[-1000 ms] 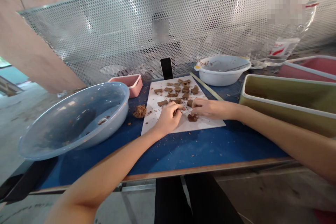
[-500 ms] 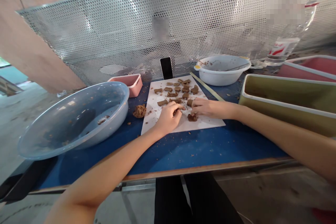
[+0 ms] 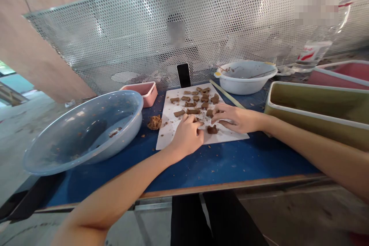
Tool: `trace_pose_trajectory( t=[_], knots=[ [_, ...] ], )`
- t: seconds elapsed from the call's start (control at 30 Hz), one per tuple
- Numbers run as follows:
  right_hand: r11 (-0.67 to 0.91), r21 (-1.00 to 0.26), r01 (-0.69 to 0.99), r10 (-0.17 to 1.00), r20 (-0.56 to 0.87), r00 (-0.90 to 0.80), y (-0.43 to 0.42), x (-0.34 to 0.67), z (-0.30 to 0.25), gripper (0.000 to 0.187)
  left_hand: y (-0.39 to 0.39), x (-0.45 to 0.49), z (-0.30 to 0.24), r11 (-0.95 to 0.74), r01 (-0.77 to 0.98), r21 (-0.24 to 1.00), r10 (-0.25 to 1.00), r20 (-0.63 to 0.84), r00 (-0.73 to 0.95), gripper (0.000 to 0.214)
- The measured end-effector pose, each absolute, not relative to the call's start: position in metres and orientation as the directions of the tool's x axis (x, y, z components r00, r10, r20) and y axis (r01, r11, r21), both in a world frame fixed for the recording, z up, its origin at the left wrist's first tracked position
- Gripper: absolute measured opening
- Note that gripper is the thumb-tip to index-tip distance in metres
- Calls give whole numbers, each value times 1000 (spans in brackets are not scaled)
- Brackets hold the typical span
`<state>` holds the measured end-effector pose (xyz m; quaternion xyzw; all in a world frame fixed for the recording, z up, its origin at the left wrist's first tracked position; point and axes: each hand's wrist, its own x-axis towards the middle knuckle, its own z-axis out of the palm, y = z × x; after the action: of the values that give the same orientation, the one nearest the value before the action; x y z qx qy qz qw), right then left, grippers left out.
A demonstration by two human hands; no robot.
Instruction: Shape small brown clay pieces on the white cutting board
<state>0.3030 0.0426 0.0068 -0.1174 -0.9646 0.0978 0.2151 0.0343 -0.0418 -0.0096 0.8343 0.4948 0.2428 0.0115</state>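
Many small brown lumps of moulded clay (image 3: 193,111) lie on a white board (image 3: 170,138), in rough rows with crumbs among them. My left hand (image 3: 188,134) rests at the board's near left part, fingers curled down over a brown clay bit that is mostly hidden beneath them. My right hand (image 3: 236,117) hovers over the right side, its fingers apart and nothing held. Just below its fingertips lies a notched clay piece (image 3: 212,129); another clay lump (image 3: 209,113) is close by its index finger. A rough clay ball (image 3: 155,122) sits left of the board.
On the blue table (image 3: 187,173) stand a large blue basin (image 3: 135,123) at left, a pink box (image 3: 150,98), a phone (image 3: 183,75), a white bowl (image 3: 245,84), a pale stick (image 3: 227,94), an olive trough (image 3: 317,103) and a plastic bottle (image 3: 314,52). Perforated metal (image 3: 129,30) rises behind.
My right hand has lifted and drawn slightly right, its fingers spreading away from the notched clay piece. My left hand has shifted a little nearer to me.
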Motion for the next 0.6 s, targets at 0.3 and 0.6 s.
trace_pose_trajectory(
  t=[0.3, 0.6],
  knots=[
    [967, -168, 189, 240, 370, -897, 39, 299, 6, 30, -53, 44, -4, -567, 796, 212, 801, 367, 473, 30],
    [976, -115, 186, 216, 369, -904, 42, 297, -3, 32, -55, 45, -6, -589, 789, 174, 780, 377, 499, 28]
  ],
)
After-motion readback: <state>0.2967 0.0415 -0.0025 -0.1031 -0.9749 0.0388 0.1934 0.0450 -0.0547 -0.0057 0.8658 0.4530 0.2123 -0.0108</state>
